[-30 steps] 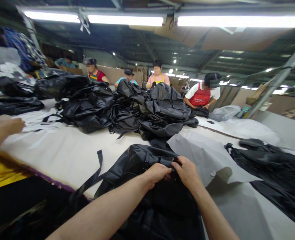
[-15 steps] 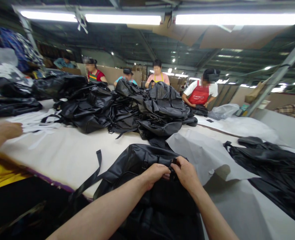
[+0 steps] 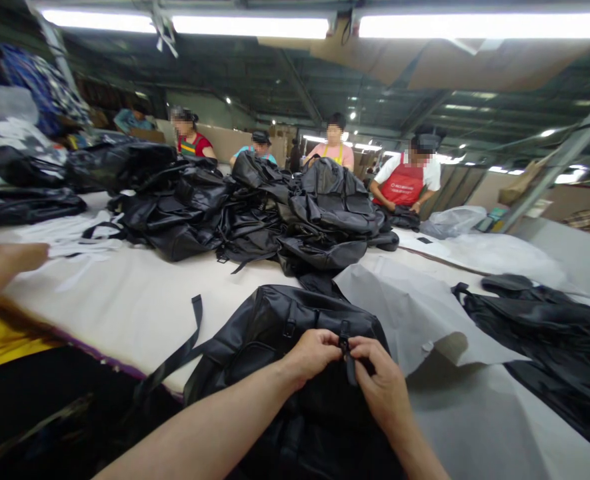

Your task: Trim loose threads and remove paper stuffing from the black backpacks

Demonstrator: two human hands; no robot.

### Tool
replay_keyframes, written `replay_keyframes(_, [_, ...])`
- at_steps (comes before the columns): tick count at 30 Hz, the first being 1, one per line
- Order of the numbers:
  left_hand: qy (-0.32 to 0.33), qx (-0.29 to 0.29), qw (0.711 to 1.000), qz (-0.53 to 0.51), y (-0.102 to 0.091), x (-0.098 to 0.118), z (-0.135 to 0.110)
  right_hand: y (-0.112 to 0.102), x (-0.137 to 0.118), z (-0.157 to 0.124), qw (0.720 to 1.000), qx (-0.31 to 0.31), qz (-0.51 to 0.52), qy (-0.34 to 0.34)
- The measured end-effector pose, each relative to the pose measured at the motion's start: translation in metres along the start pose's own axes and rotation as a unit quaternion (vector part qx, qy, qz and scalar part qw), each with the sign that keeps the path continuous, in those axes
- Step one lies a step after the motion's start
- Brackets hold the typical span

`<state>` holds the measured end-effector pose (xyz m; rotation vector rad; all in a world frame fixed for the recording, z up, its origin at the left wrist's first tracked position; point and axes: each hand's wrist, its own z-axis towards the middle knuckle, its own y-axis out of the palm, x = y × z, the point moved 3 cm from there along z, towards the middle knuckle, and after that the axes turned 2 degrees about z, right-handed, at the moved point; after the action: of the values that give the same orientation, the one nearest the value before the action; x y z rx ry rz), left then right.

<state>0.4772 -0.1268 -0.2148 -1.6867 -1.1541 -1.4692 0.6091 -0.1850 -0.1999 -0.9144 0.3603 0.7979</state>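
A: What is the person's left hand (image 3: 315, 353) doing?

B: It is pinching the buckled strap (image 3: 345, 329) between thumb and forefinger, coming at it from the left.

A: And the right hand (image 3: 381, 375)?

B: It is pinching the same strap from the opposite side, its fingertips nearly facing the left hand's. The strap's loose tail (image 3: 351, 373) is hanging just beside the right thumb.

A: Where is the bag itself lying?

B: The black backpack (image 3: 267, 323) is lying directly in front of the person, at the near side of the white-covered table (image 3: 139, 287). A second buckled strap (image 3: 290, 320) is sitting to the left of both hands, and a webbing strap (image 3: 195, 333) is trailing beside the bag's left side.

A: What else is lying close by?

B: A grey sheet (image 3: 389, 310) is spreading out along the right, with more black bags (image 3: 529, 327) lying beyond it. A heap of black bags (image 3: 255, 207) is rising behind the backpack.

A: Who else is working there?

B: At the far left, a co-worker's hand (image 3: 22, 257) is hovering near some white strips (image 3: 69, 235). Across the table, someone in a red apron (image 3: 403, 183) is handling something black.
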Motion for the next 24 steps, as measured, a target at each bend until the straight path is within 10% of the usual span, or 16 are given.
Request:
replay_keyframes(10, [-0.036,-0.014,0.998,-0.049,-0.001,0.006,0.004,0.011,0.007,-0.03,0.983,0.034,-0.121,-0.135])
replay_keyframes(24, [-0.034,0.008,0.999,-0.003,-0.002,0.006,0.008,0.012,0.006,-0.026,0.981,0.019,-0.13,-0.143])
